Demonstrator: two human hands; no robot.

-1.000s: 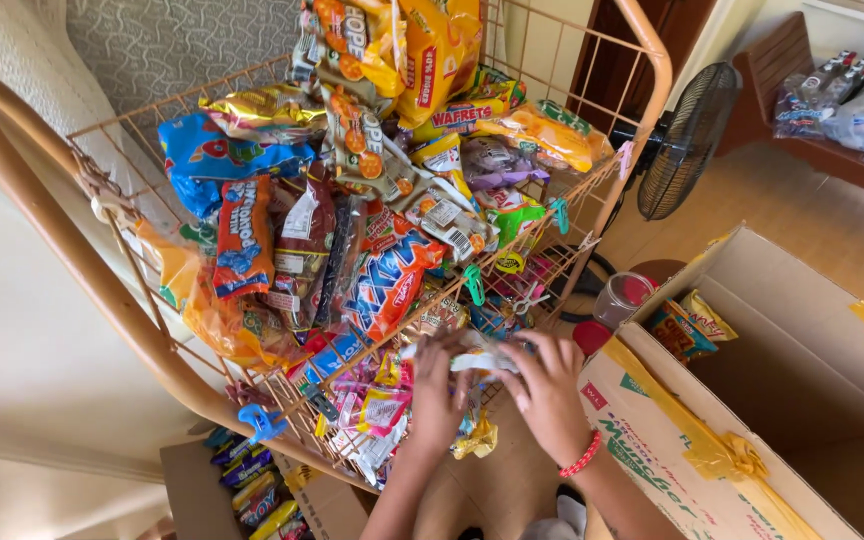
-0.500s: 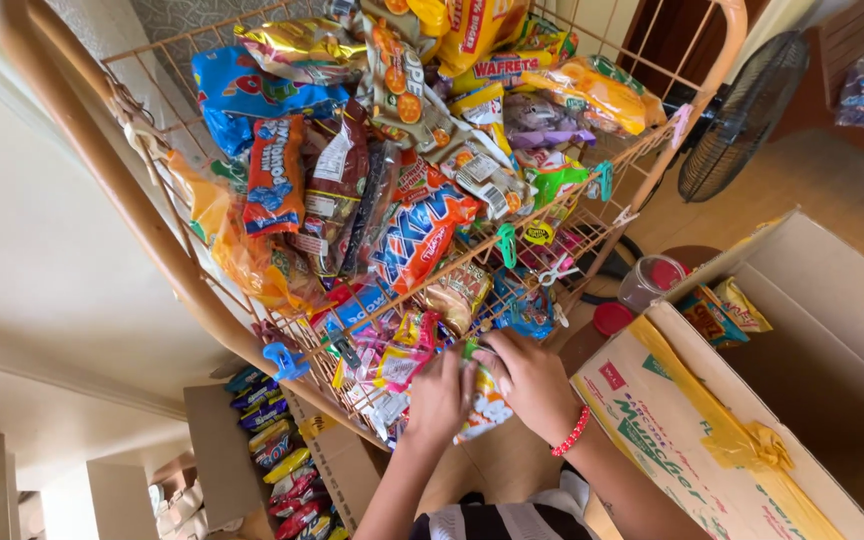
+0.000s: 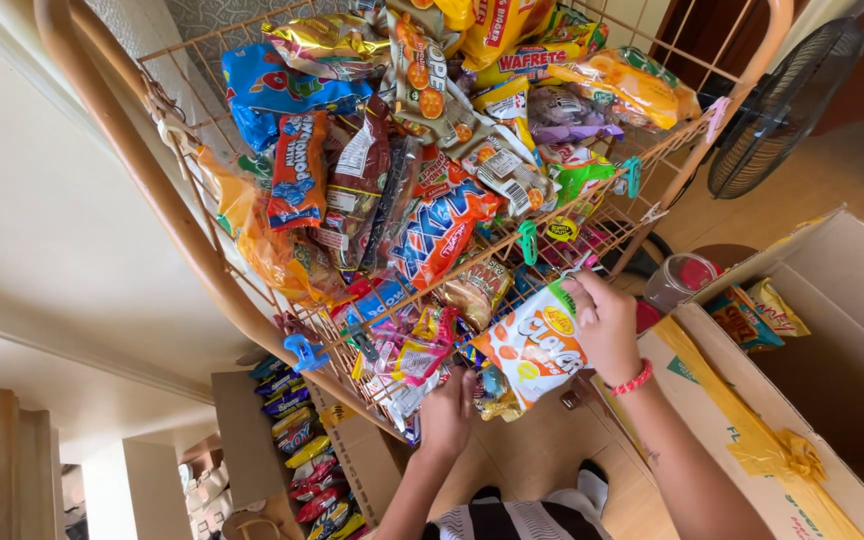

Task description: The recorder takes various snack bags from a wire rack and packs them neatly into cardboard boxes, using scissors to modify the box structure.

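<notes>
Hands at a wire rack crammed with snack packets, seen from above by a head camera. Right hand, a red bead bracelet at its wrist, is raised beside the rack's lower edge with the forearm running in from the bottom right. Its fingers are closed on the top corner of an orange and white chip bag, which hangs down and to the left from that pinch, just in front of the rack's wire.

Left hand sits lower, the forearm coming straight up from the bottom of the frame. Its fingers are curled in among the small packets hanging at the rack's bottom row (whether it actually grips one cannot be told, since the packets hide the fingertips).

Right of the hands stands an open cardboard box with yellow tape, a few packets lying inside. Black fan stands at upper right. Second box of snacks sits on the floor at lower left.
</notes>
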